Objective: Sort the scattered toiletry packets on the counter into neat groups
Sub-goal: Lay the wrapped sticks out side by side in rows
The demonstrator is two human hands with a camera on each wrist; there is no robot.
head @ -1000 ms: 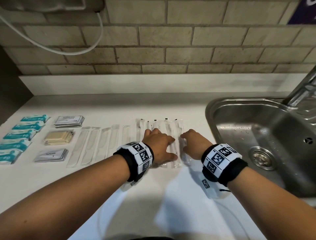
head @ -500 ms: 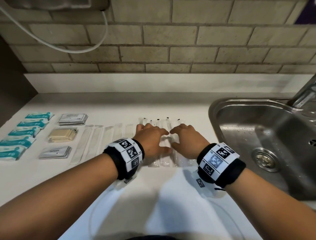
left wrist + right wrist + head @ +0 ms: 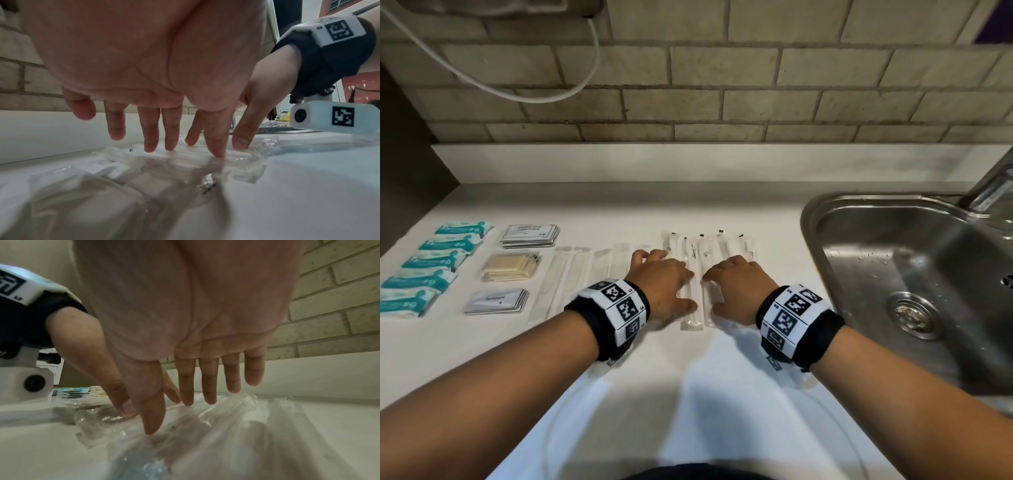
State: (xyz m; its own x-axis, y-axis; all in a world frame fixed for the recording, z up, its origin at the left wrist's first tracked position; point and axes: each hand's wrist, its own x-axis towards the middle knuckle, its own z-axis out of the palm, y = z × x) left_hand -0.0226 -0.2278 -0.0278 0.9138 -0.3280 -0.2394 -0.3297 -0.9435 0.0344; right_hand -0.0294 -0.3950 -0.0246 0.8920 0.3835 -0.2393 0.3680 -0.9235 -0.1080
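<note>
Several long clear packets [image 3: 697, 274] lie side by side on the white counter [image 3: 619, 394], mid-view in the head camera. My left hand [image 3: 664, 284] lies palm down on the left ones, fingers straight, tips touching the plastic [image 3: 160, 155]. My right hand [image 3: 736, 287] lies flat on the right ones, its fingertips [image 3: 187, 400] on the wrappers [image 3: 236, 418]. The two thumbs nearly meet over a middle packet. Neither hand grips anything. To the left lie a row of clear flat sleeves [image 3: 585, 274], grey sachet stacks [image 3: 530, 234], a tan stack [image 3: 512, 267] and teal packets [image 3: 431, 263].
A steel sink [image 3: 893, 274] with a drain sits close on the right, its rim a hand's width from my right hand. A brick wall [image 3: 722, 85] with a white ledge backs the counter. A white cable [image 3: 517, 92] hangs at upper left.
Both hands have drawn closer together over the clear packets, pushing them into a tighter row; the right hand slid left towards the left hand.
</note>
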